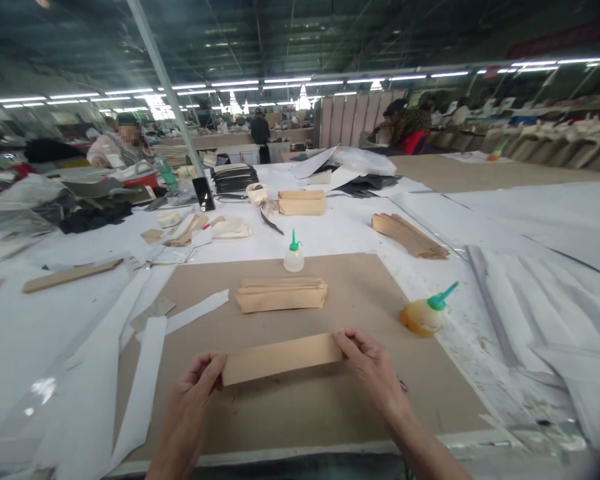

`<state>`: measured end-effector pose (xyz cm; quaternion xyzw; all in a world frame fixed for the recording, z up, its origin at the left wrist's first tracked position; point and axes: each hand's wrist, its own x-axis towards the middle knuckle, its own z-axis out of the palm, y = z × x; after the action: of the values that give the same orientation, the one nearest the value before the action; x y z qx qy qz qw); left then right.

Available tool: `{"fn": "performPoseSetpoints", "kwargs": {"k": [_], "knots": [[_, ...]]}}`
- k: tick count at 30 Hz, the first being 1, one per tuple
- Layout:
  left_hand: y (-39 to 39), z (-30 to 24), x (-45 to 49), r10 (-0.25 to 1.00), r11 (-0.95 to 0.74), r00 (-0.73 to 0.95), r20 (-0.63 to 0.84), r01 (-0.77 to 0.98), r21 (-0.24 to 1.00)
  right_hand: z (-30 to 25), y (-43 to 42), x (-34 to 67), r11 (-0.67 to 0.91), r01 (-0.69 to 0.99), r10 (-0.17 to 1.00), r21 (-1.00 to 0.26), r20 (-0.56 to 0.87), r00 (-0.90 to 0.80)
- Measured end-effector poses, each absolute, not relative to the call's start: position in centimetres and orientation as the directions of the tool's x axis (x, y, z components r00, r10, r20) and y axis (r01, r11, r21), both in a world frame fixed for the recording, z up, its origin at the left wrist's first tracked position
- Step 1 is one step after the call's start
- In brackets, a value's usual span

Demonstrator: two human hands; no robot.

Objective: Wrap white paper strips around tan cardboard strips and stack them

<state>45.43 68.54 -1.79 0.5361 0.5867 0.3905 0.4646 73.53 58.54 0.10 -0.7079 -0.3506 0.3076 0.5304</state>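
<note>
A long tan paper strip (pixel 281 357) is held flat just above a brown cardboard mat (pixel 300 400). My left hand (pixel 193 393) pinches its left end, and my right hand (pixel 369 365) pinches its right end. Beyond it on the mat lies a stack of similar folded tan pieces (pixel 281 295). A small clear glue bottle with a green nozzle (pixel 293 255) stands at the mat's far edge. A second bottle with yellowish glue (pixel 424 313) lies on its side to the right.
White paper strips (pixel 145 373) lie left of the mat. More tan stacks (pixel 410 235) (pixel 301 202) sit farther back on the white table. Folded white sheets (pixel 540 300) cover the right side. Other people work at distant tables.
</note>
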Motion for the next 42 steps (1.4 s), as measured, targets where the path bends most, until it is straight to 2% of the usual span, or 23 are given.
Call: {"fn": "performPoseSetpoints", "kwargs": {"k": [3, 4, 6, 9, 10, 12, 15, 17, 22, 28, 33, 36, 39, 42], "knots": [[69.3, -2.1, 44.8, 0.988, 0.037, 0.102, -0.12, 0.592, 0.805, -0.6, 58.8, 73.7, -0.245, 0.428, 0.885, -0.87, -0.021, 0.465], [69.4, -2.2, 44.4, 0.983, -0.013, 0.141, -0.122, 0.702, 0.712, -1.0, 58.8, 73.7, -0.242, 0.56, 0.905, -0.793, 0.024, 0.426], [69.4, -2.3, 43.6, 0.973, -0.145, 0.215, -0.084, 0.854, 0.5, -1.8, 58.6, 73.3, -0.228, 0.797, 0.926, -0.56, 0.128, 0.355], [68.9, -2.5, 43.5, 0.932, -0.359, 0.332, 0.147, 0.902, 0.24, -2.6, 58.4, 72.1, -0.245, 0.946, 0.909, -0.212, 0.289, 0.3], [68.6, -2.6, 44.0, 0.891, -0.427, 0.376, 0.253, 0.883, 0.195, -2.8, 58.3, 71.4, -0.235, 0.962, 0.901, -0.14, 0.339, 0.27], [67.9, -3.1, 45.6, 0.784, -0.568, 0.471, 0.404, 0.807, 0.162, -3.0, 58.5, 69.7, -0.139, 0.987, 0.906, -0.079, 0.394, 0.159], [66.4, -4.4, 49.0, 0.645, -0.75, 0.637, 0.423, 0.635, 0.187, -3.7, 58.9, 67.1, 0.073, 0.99, 0.934, -0.12, 0.357, -0.026], [65.7, -5.4, 50.7, 0.594, -0.79, 0.689, 0.415, 0.597, 0.139, -4.4, 59.1, 65.9, 0.121, 0.983, 0.941, -0.135, 0.331, -0.07], [65.4, -6.4, 50.3, 0.568, -0.782, 0.709, 0.418, 0.624, 0.005, -5.4, 58.7, 66.0, 0.128, 0.983, 0.95, -0.129, 0.301, -0.084], [66.2, -5.9, 46.7, 0.596, -0.759, 0.705, 0.384, 0.651, -0.017, -4.9, 58.0, 68.4, 0.09, 0.992, 0.968, -0.092, 0.243, -0.065], [66.3, -6.1, 44.4, 0.596, -0.755, 0.705, 0.385, 0.655, -0.031, -4.8, 57.0, 70.2, 0.086, 0.996, 0.963, -0.017, 0.257, -0.079], [66.5, -6.1, 42.7, 0.612, -0.743, 0.692, 0.382, 0.669, -0.021, -4.6, 56.4, 71.3, 0.078, 0.996, 0.965, -0.03, 0.254, -0.068], [67.2, -5.5, 41.4, 0.644, -0.731, 0.674, 0.362, 0.681, 0.031, -3.8, 56.3, 72.3, 0.076, 0.991, 0.964, -0.109, 0.261, -0.045], [68.1, -4.0, 41.9, 0.731, -0.669, 0.586, 0.35, 0.716, 0.198, -2.6, 56.8, 73.0, 0.068, 0.97, 0.963, -0.235, 0.269, -0.003]]}}
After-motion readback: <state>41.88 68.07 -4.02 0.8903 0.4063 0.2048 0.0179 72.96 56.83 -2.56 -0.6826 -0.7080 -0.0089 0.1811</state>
